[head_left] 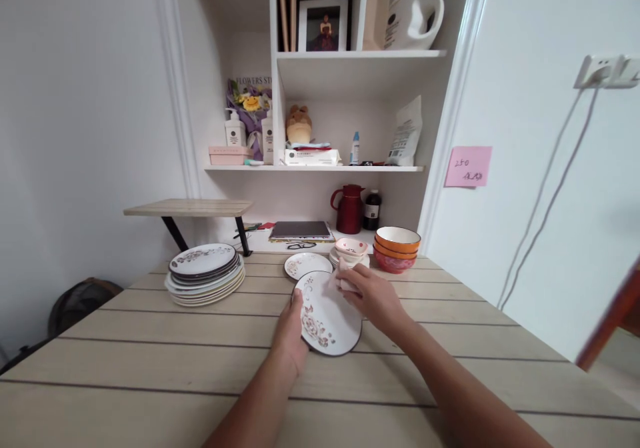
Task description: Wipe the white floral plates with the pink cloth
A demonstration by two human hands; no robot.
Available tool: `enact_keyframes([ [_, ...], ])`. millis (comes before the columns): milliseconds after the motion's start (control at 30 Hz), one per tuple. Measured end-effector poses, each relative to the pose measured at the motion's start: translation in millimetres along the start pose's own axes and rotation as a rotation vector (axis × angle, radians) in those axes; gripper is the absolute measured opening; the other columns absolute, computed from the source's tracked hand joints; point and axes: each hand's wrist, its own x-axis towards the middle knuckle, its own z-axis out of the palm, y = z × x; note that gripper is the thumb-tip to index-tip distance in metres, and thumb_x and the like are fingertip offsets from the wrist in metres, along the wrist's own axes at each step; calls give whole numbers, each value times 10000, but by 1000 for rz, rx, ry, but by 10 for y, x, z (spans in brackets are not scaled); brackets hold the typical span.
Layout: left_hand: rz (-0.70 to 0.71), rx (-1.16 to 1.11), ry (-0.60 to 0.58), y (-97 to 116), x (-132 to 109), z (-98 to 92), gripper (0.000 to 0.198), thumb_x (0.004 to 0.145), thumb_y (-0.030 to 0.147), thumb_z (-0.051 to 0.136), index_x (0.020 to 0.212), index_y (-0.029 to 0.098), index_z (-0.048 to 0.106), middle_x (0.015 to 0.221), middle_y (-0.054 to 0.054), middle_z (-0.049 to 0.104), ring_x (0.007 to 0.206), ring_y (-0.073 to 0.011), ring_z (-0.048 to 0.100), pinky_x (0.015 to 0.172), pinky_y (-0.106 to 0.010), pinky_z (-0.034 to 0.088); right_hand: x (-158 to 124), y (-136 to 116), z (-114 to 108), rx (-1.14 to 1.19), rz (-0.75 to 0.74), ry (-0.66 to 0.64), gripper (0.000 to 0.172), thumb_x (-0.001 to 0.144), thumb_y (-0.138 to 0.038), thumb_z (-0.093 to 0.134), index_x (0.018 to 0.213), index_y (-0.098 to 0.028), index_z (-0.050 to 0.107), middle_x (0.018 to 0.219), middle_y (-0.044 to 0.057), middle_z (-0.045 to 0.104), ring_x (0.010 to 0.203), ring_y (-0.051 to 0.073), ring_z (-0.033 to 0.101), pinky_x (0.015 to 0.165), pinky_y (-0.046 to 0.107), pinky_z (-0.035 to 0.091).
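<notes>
My left hand grips the left edge of a white plate with a dark rim and a brown flower pattern. The plate is tilted up toward me above the table. My right hand is closed on a pale pink cloth, pressed to the plate's upper right part. Behind the held plate lies a smaller flowered plate. Just beyond my right hand stands a stack of small dishes, topped by a pinkish bowl; its lower part is partly hidden by the hand and cloth.
A stack of plates stands at the left, by a small raised shelf. Orange and red bowls are stacked at the back right. Behind are a red jug, a dark bottle, a laptop and glasses.
</notes>
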Motion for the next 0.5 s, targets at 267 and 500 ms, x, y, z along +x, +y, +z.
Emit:
enact_keyframes([
  [267, -10, 11, 60, 1, 16, 2, 511, 883, 506, 550, 1253, 156, 600, 1200, -173, 686, 1067, -272, 675, 923, -406, 534, -36, -81, -125, -21, 19, -386, 264, 778, -232, 580, 1015, -281, 685, 1019, 43, 692, 856, 214, 620, 636, 269, 332],
  [500, -41, -47, -27, 42, -18, 34, 520, 918, 511, 473, 1260, 140, 600, 1237, -166, 668, 1103, -271, 655, 944, -397, 524, -93, -308, -94, 153, -208, -500, 218, 738, -234, 591, 928, -269, 694, 932, 20, 701, 824, 196, 597, 651, 262, 342],
])
